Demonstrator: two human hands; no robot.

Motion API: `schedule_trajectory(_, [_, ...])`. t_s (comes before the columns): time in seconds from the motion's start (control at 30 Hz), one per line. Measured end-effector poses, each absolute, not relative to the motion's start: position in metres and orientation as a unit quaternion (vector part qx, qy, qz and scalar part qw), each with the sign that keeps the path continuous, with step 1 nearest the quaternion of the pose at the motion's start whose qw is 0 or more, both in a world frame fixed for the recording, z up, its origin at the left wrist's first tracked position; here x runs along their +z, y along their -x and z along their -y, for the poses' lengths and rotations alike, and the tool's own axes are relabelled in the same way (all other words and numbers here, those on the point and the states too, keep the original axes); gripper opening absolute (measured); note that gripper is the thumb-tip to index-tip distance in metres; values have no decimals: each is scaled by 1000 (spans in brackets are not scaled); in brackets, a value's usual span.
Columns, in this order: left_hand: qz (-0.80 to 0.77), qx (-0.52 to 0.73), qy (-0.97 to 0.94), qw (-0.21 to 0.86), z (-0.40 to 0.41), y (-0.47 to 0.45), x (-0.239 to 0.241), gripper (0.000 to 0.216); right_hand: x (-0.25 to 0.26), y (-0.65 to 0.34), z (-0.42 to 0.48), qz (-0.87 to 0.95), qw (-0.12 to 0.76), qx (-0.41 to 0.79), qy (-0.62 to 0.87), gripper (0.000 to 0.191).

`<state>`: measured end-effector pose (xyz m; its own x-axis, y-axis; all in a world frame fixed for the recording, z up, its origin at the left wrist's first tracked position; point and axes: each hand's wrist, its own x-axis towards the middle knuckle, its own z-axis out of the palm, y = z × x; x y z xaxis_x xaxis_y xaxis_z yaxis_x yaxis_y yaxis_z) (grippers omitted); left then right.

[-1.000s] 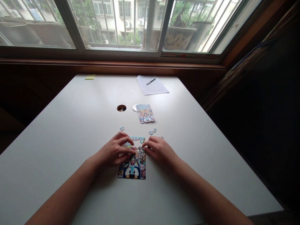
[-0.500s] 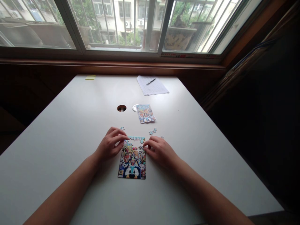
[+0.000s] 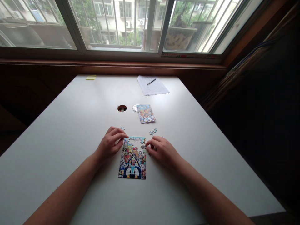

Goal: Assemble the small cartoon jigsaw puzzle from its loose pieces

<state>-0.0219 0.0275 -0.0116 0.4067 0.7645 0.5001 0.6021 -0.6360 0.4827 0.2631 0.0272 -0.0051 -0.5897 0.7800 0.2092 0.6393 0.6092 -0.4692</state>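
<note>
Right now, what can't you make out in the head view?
All in the head view:
- Whether the right hand grips a piece: contact too small to tell.
- Part of the puzzle's left edge: behind the left hand.
- Part of the disc: under the card.
- Print on the sheet: too small.
- What lies in the hole: dark and small.
- Both forearms' near ends: cut off by the bottom edge.

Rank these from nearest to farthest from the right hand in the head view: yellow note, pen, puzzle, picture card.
1. Puzzle: just left of the right hand.
2. Picture card: ahead, slightly left.
3. Pen: farther ahead, on the paper.
4. Yellow note: far left, by the table's far edge.
</note>
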Motion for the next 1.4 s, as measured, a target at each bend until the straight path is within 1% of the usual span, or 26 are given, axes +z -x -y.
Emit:
schedule_trajectory(0.2, [-398,353,-839,115,-28,22,-13,24,-8,-265,-28,875,201,173,405,6])
schedule_trajectory(0.33, [-372,336,-858,112,-26,22,-13,28,-7,-264,-28,875,204,168,405,5])
schedule_trajectory(0.6, [-299,248,-914,118,-14,10,2,35,-7,-266,-27,880,217,162,389,9])
schedule_trajectory(0.7, [-283,220,-926,116,-11,7,5,37,-9,-266,-27,888,222,164,367,14])
schedule_trajectory(0.83, [-283,187,-935,103,-7,4,5,38,-13,-266,-27,897,212,168,349,17])
schedule_trajectory(1.27, [-287,163,-940,84,-3,-4,4,33,-6,-267,-27,897,201,163,359,8])
schedule_trajectory(1.4, [-290,154,-941,78,-3,-4,3,34,-7,-268,-27,898,216,159,350,13])
